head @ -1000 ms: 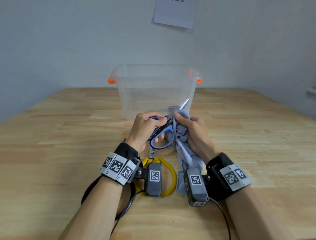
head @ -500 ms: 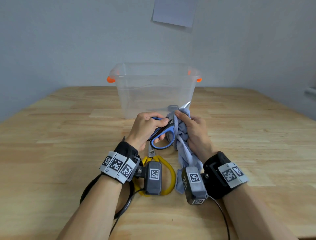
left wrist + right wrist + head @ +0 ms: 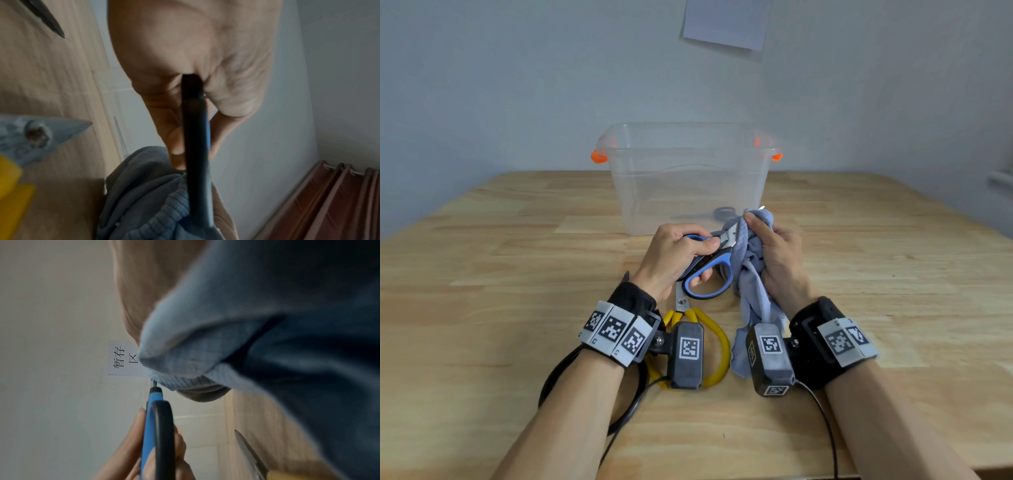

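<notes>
My left hand (image 3: pixel 681 255) grips the handles of blue-and-black scissors (image 3: pixel 710 270), held above the wooden table (image 3: pixel 517 274). The blades point up and to the right into a blue-grey cloth (image 3: pixel 751 274). My right hand (image 3: pixel 777 253) holds that cloth bunched around the blades, thumb on top, so only the blade tip (image 3: pixel 761 208) shows. The cloth's tail hangs down to the table. In the left wrist view the scissors' dark handle (image 3: pixel 197 146) runs through my fingers with the cloth (image 3: pixel 144 194) below. The right wrist view shows the cloth (image 3: pixel 267 337) close up and the blue handle (image 3: pixel 152 426).
A clear plastic bin (image 3: pixel 688 178) with orange latches stands just beyond my hands; dark scissors (image 3: pixel 717 213) lie inside it. Yellow-handled scissors (image 3: pixel 702 342) lie on the table under my wrists. A paper sheet (image 3: pixel 726 24) hangs on the wall.
The cloth in my right hand has slid further up the blades, so less of the blade tip shows. Both hands stay in nearly the same place.
</notes>
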`<state>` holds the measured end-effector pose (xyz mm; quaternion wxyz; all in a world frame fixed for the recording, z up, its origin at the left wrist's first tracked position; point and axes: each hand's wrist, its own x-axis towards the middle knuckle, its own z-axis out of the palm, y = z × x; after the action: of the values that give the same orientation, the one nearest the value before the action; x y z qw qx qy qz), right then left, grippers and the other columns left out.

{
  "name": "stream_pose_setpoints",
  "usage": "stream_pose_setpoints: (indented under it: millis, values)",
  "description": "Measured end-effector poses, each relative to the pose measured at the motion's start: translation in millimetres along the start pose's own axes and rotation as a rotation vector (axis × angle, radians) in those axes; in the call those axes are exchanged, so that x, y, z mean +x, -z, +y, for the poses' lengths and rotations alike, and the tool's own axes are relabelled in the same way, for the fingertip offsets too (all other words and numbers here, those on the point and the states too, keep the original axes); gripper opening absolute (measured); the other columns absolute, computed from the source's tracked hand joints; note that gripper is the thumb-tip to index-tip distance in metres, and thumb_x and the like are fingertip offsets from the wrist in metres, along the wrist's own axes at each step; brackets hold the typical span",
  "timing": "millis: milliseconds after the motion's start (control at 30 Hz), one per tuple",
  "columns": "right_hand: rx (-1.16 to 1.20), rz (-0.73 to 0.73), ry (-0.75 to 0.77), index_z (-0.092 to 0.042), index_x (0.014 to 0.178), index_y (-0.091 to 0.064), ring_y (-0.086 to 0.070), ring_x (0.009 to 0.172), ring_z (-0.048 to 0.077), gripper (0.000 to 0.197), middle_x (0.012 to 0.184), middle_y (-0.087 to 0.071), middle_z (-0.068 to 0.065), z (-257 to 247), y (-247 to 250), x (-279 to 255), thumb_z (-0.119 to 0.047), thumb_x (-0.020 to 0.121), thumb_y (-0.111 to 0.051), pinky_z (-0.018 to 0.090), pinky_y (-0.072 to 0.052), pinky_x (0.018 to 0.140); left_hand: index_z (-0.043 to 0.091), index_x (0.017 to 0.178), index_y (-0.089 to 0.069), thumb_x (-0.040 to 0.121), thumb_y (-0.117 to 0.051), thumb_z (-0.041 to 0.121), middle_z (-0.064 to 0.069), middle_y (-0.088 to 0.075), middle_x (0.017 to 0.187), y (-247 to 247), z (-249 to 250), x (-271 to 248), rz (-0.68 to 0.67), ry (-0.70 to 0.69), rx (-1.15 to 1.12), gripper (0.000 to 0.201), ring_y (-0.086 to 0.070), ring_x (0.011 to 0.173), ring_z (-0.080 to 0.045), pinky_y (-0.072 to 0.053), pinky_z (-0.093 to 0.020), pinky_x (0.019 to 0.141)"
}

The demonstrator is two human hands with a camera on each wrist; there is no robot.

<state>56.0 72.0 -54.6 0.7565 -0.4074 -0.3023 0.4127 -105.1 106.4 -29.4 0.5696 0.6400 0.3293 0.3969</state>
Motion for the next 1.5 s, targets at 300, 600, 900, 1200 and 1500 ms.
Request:
stream_pose_setpoints:
  millis: [300,600,900,1200,1500]
  values:
    - [0.030,0.043,-0.020,0.012,0.096,-0.066,-0.067,0.080,0.033,0.025,0.087,-0.068,0.025,-2.5,1.1,-0.8,-0.013,0.093,-0.066,0.045,-0.056,0.082,-0.001,0.075,-0.065,0.088,-0.068,0.004,-0.014,-0.049,0.054,-0.2,-0.2,0.0,-0.014,0.000,0.010,0.014,-0.048,0.046,-0.027,-0.032,-0.024,0.037]
    - [0.042,0.088,0.003,0.023,0.117,-0.055,-0.066,0.088,0.036,0.043,0.109,-0.062,0.036,-11.1,2.6,-6.4,-0.013,0.096,-0.062,0.043,-0.057,0.084,0.001,0.075,-0.064,0.087,-0.068,0.001,-0.011,-0.047,0.053,-0.5,0.2,-0.7,-0.022,0.019,0.002,0.013,-0.047,0.043,-0.025,-0.031,-0.022,0.036]
    - [0.039,0.110,0.027,0.023,0.116,-0.057,-0.062,0.097,0.041,0.042,0.120,-0.055,0.044,-11.4,3.3,-5.8,-0.015,0.097,-0.061,0.051,-0.052,0.094,-0.002,0.080,-0.065,0.087,-0.068,0.001,-0.013,-0.050,0.056,0.5,1.7,-1.2,-0.004,0.050,0.008,0.008,-0.047,0.041,-0.024,-0.030,-0.021,0.035]
    - [0.085,0.177,0.019,0.011,0.100,-0.065,-0.067,0.079,0.029,0.029,0.093,-0.068,0.025,-9.3,12.2,2.7,-0.017,0.097,-0.062,0.039,-0.059,0.075,-0.002,0.080,-0.068,0.086,-0.068,0.002,-0.016,-0.052,0.059,5.5,4.4,-1.1,0.002,0.074,0.007,0.008,-0.047,0.042,-0.024,-0.030,-0.023,0.037]
    - [-0.145,0.032,0.000,0.005,0.086,-0.069,-0.071,0.077,0.026,0.018,0.081,-0.072,0.019,-4.8,8.9,7.1,-0.011,0.094,-0.064,0.032,-0.057,0.067,0.003,0.076,-0.068,0.087,-0.068,0.006,-0.018,-0.053,0.057,7.9,3.1,0.8,0.055,0.056,-0.027,0.011,-0.048,0.046,-0.027,-0.032,-0.024,0.038]
